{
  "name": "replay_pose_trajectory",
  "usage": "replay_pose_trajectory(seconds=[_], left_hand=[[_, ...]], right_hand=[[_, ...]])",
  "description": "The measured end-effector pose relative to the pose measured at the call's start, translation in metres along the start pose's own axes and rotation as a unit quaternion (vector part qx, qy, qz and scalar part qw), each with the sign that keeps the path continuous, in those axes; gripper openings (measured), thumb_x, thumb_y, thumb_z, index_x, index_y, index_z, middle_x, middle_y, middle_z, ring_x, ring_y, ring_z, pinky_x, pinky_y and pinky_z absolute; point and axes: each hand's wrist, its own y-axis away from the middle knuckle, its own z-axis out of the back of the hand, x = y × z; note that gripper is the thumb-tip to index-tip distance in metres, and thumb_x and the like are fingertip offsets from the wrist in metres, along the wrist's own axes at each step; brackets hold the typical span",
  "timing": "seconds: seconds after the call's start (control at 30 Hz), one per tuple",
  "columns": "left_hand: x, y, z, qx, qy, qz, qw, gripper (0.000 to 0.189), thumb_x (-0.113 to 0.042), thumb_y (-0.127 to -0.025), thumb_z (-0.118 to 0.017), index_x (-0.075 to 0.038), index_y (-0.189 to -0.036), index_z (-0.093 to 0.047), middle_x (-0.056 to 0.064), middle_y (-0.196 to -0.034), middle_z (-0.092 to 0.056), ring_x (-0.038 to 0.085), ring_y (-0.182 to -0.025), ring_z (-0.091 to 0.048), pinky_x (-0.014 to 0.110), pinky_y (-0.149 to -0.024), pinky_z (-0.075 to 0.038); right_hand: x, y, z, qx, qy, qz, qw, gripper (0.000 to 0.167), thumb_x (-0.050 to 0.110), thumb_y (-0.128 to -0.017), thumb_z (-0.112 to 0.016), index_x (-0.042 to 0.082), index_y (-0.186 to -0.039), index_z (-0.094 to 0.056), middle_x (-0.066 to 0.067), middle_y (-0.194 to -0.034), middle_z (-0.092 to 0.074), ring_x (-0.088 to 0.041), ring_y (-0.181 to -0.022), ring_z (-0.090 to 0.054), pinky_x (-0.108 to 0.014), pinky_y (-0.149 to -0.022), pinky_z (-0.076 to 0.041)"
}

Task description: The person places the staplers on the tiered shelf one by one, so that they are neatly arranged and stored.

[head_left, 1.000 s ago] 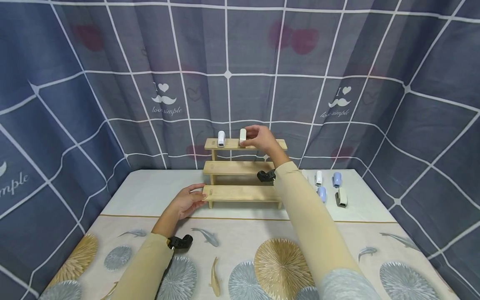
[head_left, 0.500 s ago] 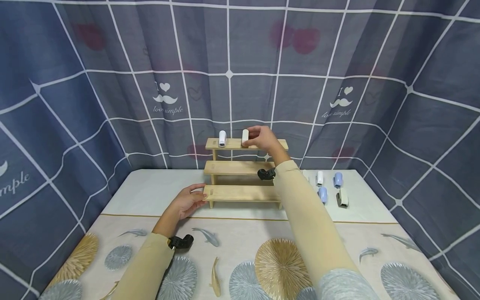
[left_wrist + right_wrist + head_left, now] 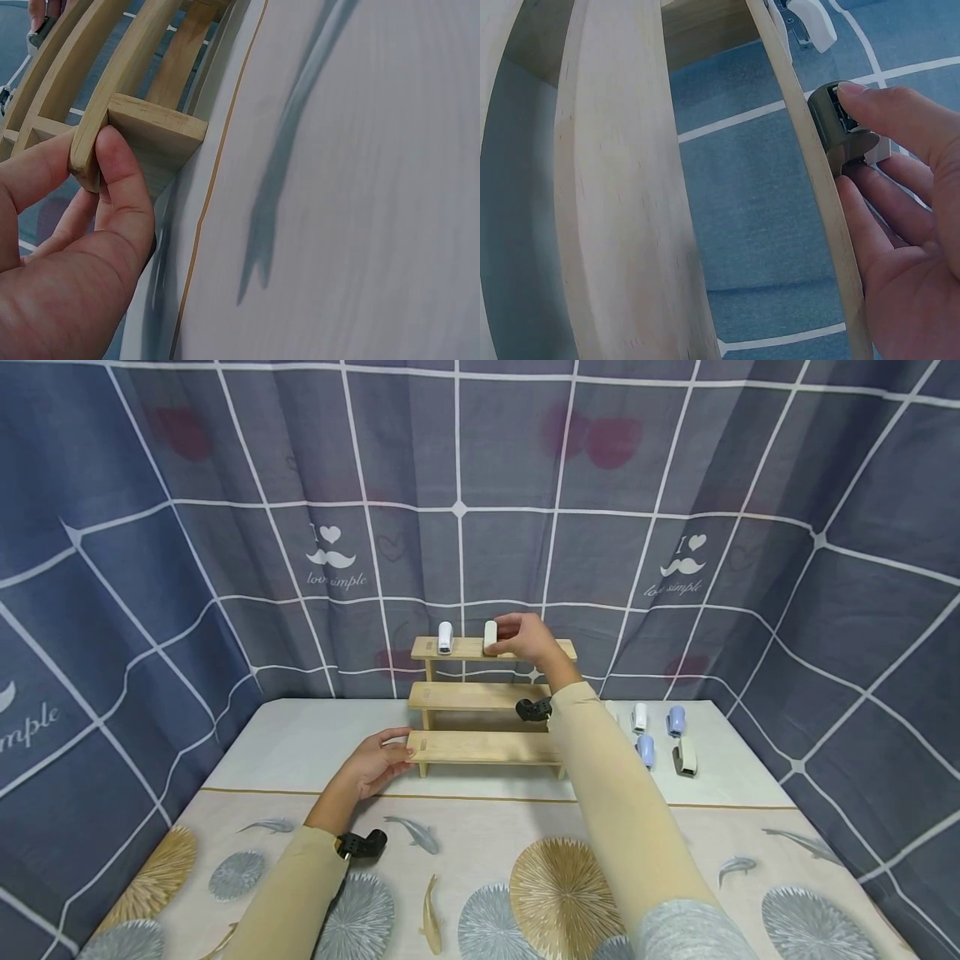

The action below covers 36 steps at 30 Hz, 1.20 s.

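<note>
A three-tier wooden stand (image 3: 480,745) rises at the back of the table. My left hand (image 3: 372,765) pinches the left end of its lowest board, thumb and fingers on opposite faces in the left wrist view. On the top board, right of the middle, my right hand (image 3: 527,637) holds a small cream stapler (image 3: 490,637) between thumb and fingers. Its dark grey end (image 3: 829,124) shows in the right wrist view, standing on the board's edge. A white stapler (image 3: 445,637) stands apart to its left on the same board.
Right of the stand, on the table, lie more small staplers: a white one (image 3: 639,717), two blue ones, a cream one (image 3: 685,757), and another partly hidden by my right sleeve (image 3: 622,793). A grid-patterned curtain (image 3: 405,560) hangs close behind.
The cream stapler has shifted very slightly right and settled a little lower on the top board, still in my right hand. My left hand keeps its place on the stand.
</note>
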Motion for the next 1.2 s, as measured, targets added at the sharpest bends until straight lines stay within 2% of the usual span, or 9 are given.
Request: replay_pose_trajectory(seconds=[0.23,0.37,0.57,0.8,1.07,1.2], left_hand=[[0.001,0.0,0.0,0.0,0.006,0.003,1.0,0.065,0.007,-0.097,-0.06,0.003,-0.156,-0.034,0.006,-0.104,-0.065,0.011,-0.086,-0.069,0.021,-0.078,-0.061],[0.002,0.0,0.0,0.003,0.008,0.004,1.0,0.066,0.007,-0.096,-0.06,0.003,-0.156,-0.033,0.006,-0.104,-0.065,0.011,-0.085,-0.069,0.021,-0.078,-0.061],[0.001,0.001,-0.002,0.004,0.013,0.003,0.9999,0.067,0.009,-0.095,-0.06,0.004,-0.156,-0.032,0.006,-0.104,-0.065,0.011,-0.085,-0.068,0.022,-0.078,-0.061],[0.001,0.001,0.0,0.009,0.02,-0.004,0.9998,0.067,0.009,-0.096,-0.06,0.004,-0.156,-0.031,0.006,-0.105,-0.065,0.012,-0.086,-0.068,0.021,-0.078,-0.061],[0.0,0.001,-0.002,0.002,0.02,-0.002,0.9998,0.066,0.009,-0.096,-0.059,0.004,-0.156,-0.032,0.006,-0.104,-0.066,0.012,-0.084,-0.069,0.021,-0.077,-0.061],[0.001,0.001,-0.002,0.003,0.025,-0.001,0.9997,0.066,0.009,-0.096,-0.059,0.004,-0.156,-0.033,0.007,-0.105,-0.065,0.012,-0.084,-0.069,0.021,-0.077,-0.062]], right_hand=[[-0.003,0.001,0.0,0.003,-0.003,0.004,1.0,0.071,0.007,-0.081,-0.086,-0.002,-0.144,-0.055,-0.022,-0.134,-0.065,-0.034,-0.126,-0.063,-0.045,-0.107,-0.054],[-0.004,0.006,0.002,-0.002,0.0,0.005,1.0,0.072,0.011,-0.082,-0.087,0.0,-0.145,-0.054,-0.02,-0.139,-0.062,-0.033,-0.129,-0.061,-0.043,-0.109,-0.052],[-0.007,0.019,0.007,-0.02,-0.026,0.024,0.9992,0.068,0.014,-0.084,-0.086,0.001,-0.144,-0.056,-0.018,-0.144,-0.06,-0.032,-0.131,-0.06,-0.04,-0.11,-0.052],[-0.011,0.037,0.018,-0.043,-0.057,0.056,0.9959,0.065,0.009,-0.086,-0.082,-0.004,-0.143,-0.054,-0.025,-0.144,-0.058,-0.039,-0.131,-0.059,-0.042,-0.11,-0.053],[-0.028,0.063,0.034,-0.078,-0.057,0.064,0.9933,0.063,0.013,-0.086,-0.083,-0.004,-0.141,-0.057,-0.025,-0.141,-0.06,-0.038,-0.126,-0.063,-0.027,-0.098,-0.058],[-0.041,0.079,0.04,-0.093,-0.091,0.083,0.988,0.06,0.008,-0.085,-0.083,-0.006,-0.138,-0.058,-0.027,-0.138,-0.061,-0.041,-0.125,-0.063,-0.02,-0.093,-0.059]])
